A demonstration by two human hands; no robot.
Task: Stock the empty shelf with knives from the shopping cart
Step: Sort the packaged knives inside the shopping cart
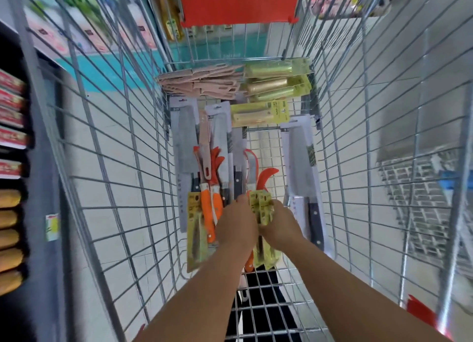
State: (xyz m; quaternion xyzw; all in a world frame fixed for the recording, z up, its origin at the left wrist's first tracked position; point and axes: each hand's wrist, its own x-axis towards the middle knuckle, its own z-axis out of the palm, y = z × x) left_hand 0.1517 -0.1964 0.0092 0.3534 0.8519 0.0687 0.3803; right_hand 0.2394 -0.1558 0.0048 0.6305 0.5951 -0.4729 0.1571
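Observation:
I look down into a wire shopping cart (110, 162) full of packaged knives. Both my hands reach deep into it. My left hand (236, 226) and my right hand (280, 225) together grip a small stack of yellow-carded knives (261, 207) near the cart's bottom. Orange-handled knives (213, 206) lie just left of my left hand, next to another yellow-carded knife (195, 229). Grey-carded cleavers (185, 142) lie at the left, and a large cleaver (303, 177) at the right.
At the cart's far end lie pink sheathed knives (204, 83) and yellow packs with wooden handles (277, 83). A red sign (238, 3) hangs on the front. A shelf with red packs and brown goods (11, 162) stands at the left. Another cart (419, 188) is at the right.

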